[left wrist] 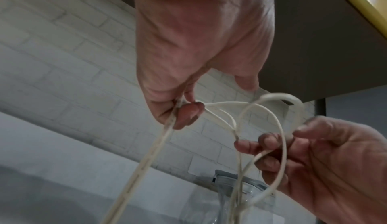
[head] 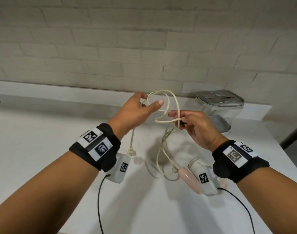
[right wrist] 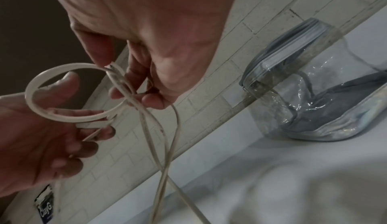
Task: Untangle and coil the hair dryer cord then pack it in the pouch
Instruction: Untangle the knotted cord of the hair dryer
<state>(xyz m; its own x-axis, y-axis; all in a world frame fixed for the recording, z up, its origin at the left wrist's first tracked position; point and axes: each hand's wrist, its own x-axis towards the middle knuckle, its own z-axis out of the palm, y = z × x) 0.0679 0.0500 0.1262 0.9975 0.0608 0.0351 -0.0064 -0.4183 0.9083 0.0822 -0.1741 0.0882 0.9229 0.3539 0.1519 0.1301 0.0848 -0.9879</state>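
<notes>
Two hands are working one cream cord above the white counter: the left hand is pinching a loop, the right hand pinching a crossing. One hair dryer, partly hidden, is lying at five o'clock; one clear pouch is standing at two o'clock, seemingly unzipped.

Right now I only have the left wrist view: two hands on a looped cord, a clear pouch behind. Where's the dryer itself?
Observer: The hair dryer lies on the counter, below the right wrist.
Operator: And the plug end?
Observer: The plug hangs near the counter below the left hand, which pinches the cord.
Operator: Is the pouch open?
Observer: The head view shows the pouch standing upright at the wall; I cannot tell whether its zip is open.
Operator: Right hand's grip?
Observer: The right hand pinches the cord where the strands cross.
</notes>
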